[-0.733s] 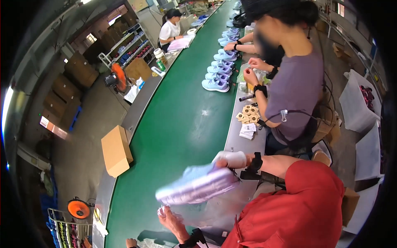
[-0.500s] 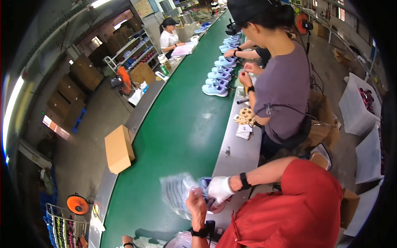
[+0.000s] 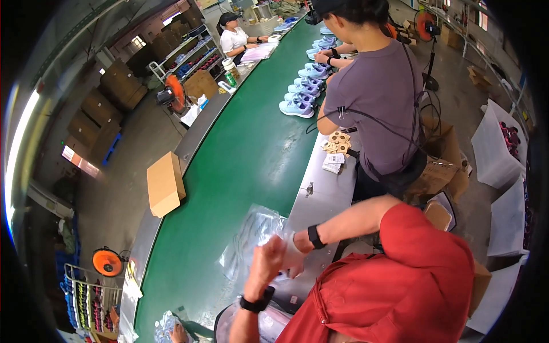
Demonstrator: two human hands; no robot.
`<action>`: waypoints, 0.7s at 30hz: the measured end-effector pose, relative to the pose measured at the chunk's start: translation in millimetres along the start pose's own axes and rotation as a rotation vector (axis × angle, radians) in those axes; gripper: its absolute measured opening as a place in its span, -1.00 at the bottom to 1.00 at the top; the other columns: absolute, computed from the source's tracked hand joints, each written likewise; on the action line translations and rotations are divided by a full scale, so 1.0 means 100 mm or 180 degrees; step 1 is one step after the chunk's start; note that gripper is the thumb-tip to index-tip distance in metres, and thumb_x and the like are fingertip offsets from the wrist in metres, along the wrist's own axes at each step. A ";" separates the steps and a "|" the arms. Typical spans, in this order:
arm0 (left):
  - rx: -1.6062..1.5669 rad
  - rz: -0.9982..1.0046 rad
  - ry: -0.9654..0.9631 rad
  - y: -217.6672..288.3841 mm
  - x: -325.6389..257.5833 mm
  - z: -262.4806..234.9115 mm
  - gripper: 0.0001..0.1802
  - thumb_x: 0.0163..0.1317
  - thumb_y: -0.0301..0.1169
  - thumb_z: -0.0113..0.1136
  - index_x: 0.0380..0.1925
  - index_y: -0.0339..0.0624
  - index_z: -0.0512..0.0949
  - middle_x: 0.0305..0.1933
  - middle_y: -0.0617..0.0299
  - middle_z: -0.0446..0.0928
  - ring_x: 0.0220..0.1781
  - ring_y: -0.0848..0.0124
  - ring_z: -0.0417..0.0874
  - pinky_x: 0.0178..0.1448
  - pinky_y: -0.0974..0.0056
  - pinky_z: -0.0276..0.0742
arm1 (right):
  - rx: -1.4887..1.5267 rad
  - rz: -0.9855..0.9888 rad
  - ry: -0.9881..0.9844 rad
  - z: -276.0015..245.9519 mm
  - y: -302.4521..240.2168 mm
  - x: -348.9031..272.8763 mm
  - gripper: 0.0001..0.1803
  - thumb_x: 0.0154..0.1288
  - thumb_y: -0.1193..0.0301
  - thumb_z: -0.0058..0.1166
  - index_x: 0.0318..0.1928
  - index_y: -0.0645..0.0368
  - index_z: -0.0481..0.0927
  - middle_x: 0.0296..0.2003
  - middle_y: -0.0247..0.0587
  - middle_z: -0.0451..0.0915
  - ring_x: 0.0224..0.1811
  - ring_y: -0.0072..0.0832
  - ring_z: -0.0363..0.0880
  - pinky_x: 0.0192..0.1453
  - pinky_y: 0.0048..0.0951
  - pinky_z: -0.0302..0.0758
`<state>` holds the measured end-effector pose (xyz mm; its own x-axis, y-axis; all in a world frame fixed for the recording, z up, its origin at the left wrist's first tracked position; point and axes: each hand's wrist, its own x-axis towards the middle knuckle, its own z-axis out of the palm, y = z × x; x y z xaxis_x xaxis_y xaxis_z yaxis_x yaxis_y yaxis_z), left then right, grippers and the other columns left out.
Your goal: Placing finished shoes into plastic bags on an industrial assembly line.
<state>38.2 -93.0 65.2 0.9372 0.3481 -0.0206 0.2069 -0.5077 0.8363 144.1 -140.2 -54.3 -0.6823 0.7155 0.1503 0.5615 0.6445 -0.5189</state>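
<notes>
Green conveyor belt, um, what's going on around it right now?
The person's left hand and right hand are close together at a clear plastic bag, near the right edge of the green conveyor belt; blur hides each hand's exact grip. Farther up, light blue shoes stand in a row near a co-worker in a purple-grey top. A cardboard box sits at the belt's left edge.

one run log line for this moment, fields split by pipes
left hand: gripping clear plastic bag | right hand: close beside it, grip blurred | bag: over green belt | light-blue shoes: lined up farther along belt
</notes>
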 end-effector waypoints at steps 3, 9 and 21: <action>-0.0158 -0.0209 0.1047 -0.42 -0.35 0.13 -0.81 0.20 -0.46 0.15 -0.51 -0.33 0.40 -0.66 0.21 0.30 -0.45 0.63 0.21 -0.47 0.40 0.26 | 0.0374 0.1707 0.0340 -0.60 -0.63 -0.02 -0.65 -0.13 0.11 0.08 -0.63 0.17 0.59 -0.62 -0.10 0.57 -0.50 -0.18 0.57 -0.30 -0.22 0.50; 0.0260 -0.0470 0.1623 -0.83 -0.60 0.02 -0.90 0.19 -0.54 0.10 -0.45 -0.36 0.43 -0.55 -0.10 0.49 -0.51 0.45 0.44 -0.38 0.32 0.42 | -0.0362 0.1774 0.0280 -0.44 -0.61 0.01 -0.66 -0.11 0.10 0.11 -0.56 0.14 0.62 -0.66 -0.07 0.53 -0.58 -0.11 0.54 -0.44 -0.17 0.45; -0.1306 -0.0676 0.2133 -0.36 -0.12 -0.51 -0.77 0.22 -0.44 0.16 -0.60 -0.11 0.40 -0.74 0.51 0.20 -0.75 0.71 0.17 -0.70 0.51 0.00 | -0.0777 0.1549 0.0400 -0.66 -0.35 0.03 -0.64 -0.16 0.09 0.17 -0.56 0.16 0.64 -0.66 -0.05 0.54 -0.55 -0.14 0.57 -0.43 -0.18 0.48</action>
<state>4.9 -38.8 63.4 0.4956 0.8683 0.0223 0.1202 -0.0940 0.9883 153.5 -143.2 19.9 -0.2645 0.9631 0.0491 0.9002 0.2648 -0.3458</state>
